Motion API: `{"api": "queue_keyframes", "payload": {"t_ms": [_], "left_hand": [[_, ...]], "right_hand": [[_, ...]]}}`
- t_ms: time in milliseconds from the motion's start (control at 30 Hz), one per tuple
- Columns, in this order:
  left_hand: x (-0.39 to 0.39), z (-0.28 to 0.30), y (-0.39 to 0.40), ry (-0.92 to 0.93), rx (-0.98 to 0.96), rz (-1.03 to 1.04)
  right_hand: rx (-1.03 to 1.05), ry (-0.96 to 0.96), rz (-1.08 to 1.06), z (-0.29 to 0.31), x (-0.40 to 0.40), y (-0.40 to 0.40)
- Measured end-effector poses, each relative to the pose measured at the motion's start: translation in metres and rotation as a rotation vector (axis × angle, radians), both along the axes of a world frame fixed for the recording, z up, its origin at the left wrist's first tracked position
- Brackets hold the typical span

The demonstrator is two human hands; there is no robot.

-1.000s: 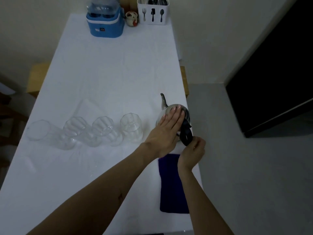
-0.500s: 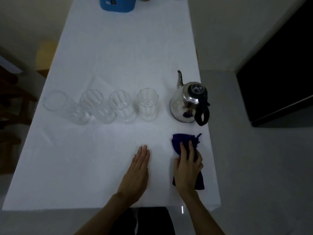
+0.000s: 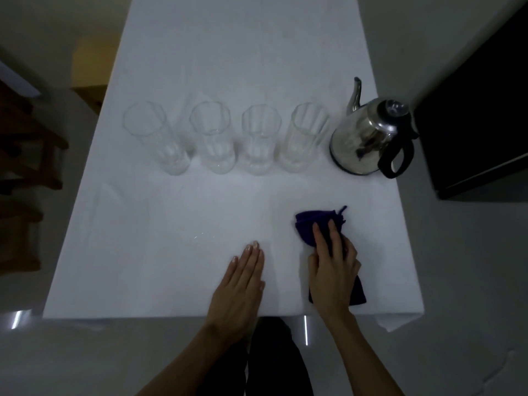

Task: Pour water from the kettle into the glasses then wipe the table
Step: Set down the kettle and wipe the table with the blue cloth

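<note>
Head view shows the right hand (image 3: 333, 270) pressing flat on the purple cloth (image 3: 311, 227) near the table (image 3: 171, 224) edge, left hand (image 3: 243, 281) open, empty beside it. A wide sweep could topple the glasses (image 3: 258, 138) or nudge the kettle (image 3: 368, 138) off the right edge.

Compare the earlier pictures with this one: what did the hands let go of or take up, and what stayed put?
Both hands left the kettle. The right hand came down onto the purple cloth; the left hand lies flat on the table. The four glasses stayed in their row.
</note>
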State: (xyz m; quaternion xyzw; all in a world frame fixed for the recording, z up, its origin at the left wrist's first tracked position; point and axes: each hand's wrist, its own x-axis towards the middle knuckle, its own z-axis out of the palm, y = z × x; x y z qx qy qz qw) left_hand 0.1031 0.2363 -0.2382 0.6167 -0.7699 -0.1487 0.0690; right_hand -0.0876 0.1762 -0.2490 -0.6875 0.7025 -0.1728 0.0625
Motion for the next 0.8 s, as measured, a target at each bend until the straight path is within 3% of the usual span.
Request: {"api": "queue_keyframes", "payload": {"t_ms": [233, 433, 567, 700, 800], "left_hand": [[0.004, -0.006, 0.002, -0.018, -0.004, 0.01], [0.008, -0.007, 0.01, 0.0, 0.016, 0.146], [0.01, -0.009, 0.013, -0.005, 0.003, 0.158], [0.01, -0.009, 0.013, 0.012, -0.012, 0.141], [0.01, -0.009, 0.012, 0.018, -0.018, 0.15]], "right_hand": [[0.002, -0.026, -0.261, 0.002, 0.018, -0.053], [-0.025, 0.035, 0.184, 0.003, 0.072, -0.062], [-0.022, 0.08, 0.345, 0.003, 0.05, -0.018], [-0.035, 0.091, 0.17, 0.002, 0.004, -0.016], [0.001, 0.048, -0.018, 0.001, 0.018, -0.051]]}}
